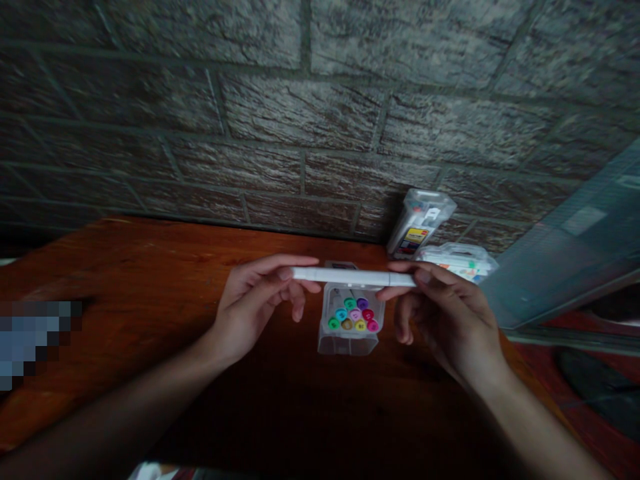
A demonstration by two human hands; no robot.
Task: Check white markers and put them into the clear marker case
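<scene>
A white marker pen (350, 277) is held level between my two hands, above the table. My left hand (257, 303) pinches its left end between thumb and fingers. At the other end, my right hand (450, 307) grips the pen the same way. Just below the pen stands a clear plastic case (326, 303) with several markers (355, 315) in it, their round coloured ends facing me: green, purple, blue, pink, red, yellow and brown. The pen hides part of the case's upper side.
A reddish-brown wooden table (165, 280) lies below, against a stone-block wall (300, 127). At the back right stand a tall clear case (420, 223) with a yellow label and a lower clear case (473, 260). A glass panel (565, 247) rises at the right. Something pixelated (33, 340) is at the left.
</scene>
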